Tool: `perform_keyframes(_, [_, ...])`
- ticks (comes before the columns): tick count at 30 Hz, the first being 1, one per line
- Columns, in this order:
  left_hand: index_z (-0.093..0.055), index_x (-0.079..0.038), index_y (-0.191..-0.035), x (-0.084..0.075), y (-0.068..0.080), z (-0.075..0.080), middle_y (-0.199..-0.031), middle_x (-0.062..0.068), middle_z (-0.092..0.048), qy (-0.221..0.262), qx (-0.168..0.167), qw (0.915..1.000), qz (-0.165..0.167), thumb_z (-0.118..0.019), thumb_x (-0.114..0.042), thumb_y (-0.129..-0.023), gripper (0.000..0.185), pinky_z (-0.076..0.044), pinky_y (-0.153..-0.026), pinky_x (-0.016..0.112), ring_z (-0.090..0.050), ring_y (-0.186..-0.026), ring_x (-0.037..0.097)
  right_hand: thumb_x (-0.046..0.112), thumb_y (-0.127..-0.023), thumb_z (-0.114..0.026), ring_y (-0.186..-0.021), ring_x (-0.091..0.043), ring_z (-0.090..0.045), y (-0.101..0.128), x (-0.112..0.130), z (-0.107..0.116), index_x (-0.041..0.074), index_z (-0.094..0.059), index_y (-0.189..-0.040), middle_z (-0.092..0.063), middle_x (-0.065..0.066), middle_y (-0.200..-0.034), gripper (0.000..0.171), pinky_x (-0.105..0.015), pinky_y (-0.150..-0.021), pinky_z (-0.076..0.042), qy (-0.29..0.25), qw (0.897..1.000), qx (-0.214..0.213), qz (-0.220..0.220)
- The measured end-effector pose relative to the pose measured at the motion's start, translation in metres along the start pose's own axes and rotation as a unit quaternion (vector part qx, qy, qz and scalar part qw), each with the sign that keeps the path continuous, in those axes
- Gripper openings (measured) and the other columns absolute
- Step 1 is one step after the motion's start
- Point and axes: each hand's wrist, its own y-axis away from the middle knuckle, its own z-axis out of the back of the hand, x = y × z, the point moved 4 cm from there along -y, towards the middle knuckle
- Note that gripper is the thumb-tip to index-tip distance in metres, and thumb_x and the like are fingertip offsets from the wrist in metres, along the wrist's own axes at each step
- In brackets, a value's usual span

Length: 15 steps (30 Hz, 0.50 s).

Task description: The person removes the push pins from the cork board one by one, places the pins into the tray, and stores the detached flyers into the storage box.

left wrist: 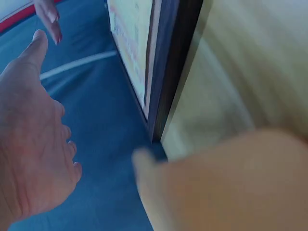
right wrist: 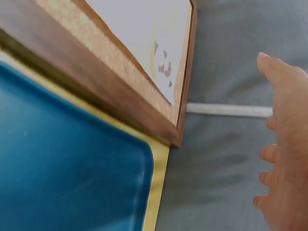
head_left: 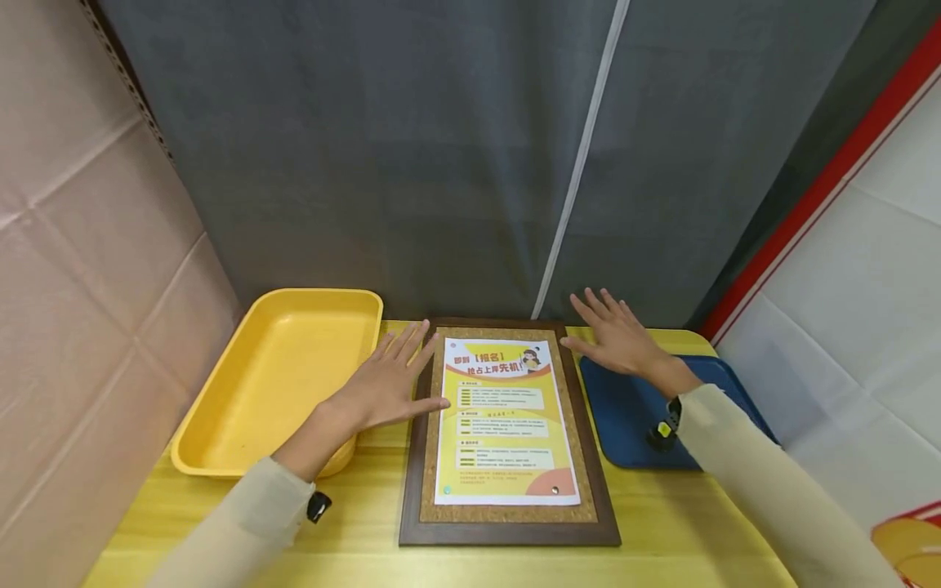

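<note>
I see the cork board frame [head_left: 507,433] lying flat between my open left hand [head_left: 390,384] and open right hand [head_left: 617,335], long axis running away from me, the left nearer its edge.

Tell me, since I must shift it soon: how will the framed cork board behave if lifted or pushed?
The cork board has a thick wooden frame, so it is probably stiff and fairly heavy. Lying flat on the table, it would likely slide rather than tip. The poster looks pinned and may flap.
</note>
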Motion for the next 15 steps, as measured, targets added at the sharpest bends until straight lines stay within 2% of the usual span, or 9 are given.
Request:
perform_keyframes(4, [-0.012, -0.010, -0.171, -0.011, -0.003, -0.012, -0.178, 0.016, -0.003, 0.006, 0.008, 0.9998, -0.019, -0.046, -0.083, -0.096, 0.110, -0.011, -0.131, 0.059, -0.005, -0.164, 0.036, 0.060, -0.105, -0.055, -0.161, -0.049, -0.007, -0.006, 0.013, -0.002, 0.011, -0.018, -0.171, -0.013, -0.024, -0.175, 0.090, -0.070, -0.127, -0.006, -0.002, 1.000, 0.004, 0.011])
perform_keyframes(9, [-0.011, -0.010, -0.171, -0.020, -0.008, -0.027, -0.178, 0.016, 0.000, 0.007, 0.021, 0.9995, -0.023, -0.045, -0.082, -0.097, 0.108, -0.010, -0.131, 0.058, -0.001, -0.165, 0.035, 0.062, -0.104, -0.055, -0.162, -0.048, -0.007, -0.012, 0.026, -0.007, 0.012, -0.019, -0.171, -0.014, -0.023, -0.176, 0.091, -0.068, -0.128, -0.005, -0.012, 1.000, 0.004, 0.020])
perform_keyframes(15, [-0.016, -0.010, -0.171, -0.028, -0.010, -0.052, -0.178, 0.016, -0.002, 0.006, 0.033, 0.9990, -0.029, -0.041, -0.083, -0.097, 0.107, -0.010, -0.131, 0.058, -0.005, -0.165, 0.035, 0.063, -0.104, -0.055, -0.161, -0.049, -0.010, -0.020, 0.040, -0.018, 0.010, -0.021, -0.171, -0.016, -0.024, -0.175, 0.092, -0.069, -0.127, -0.006, -0.031, 0.999, 0.011, 0.039])
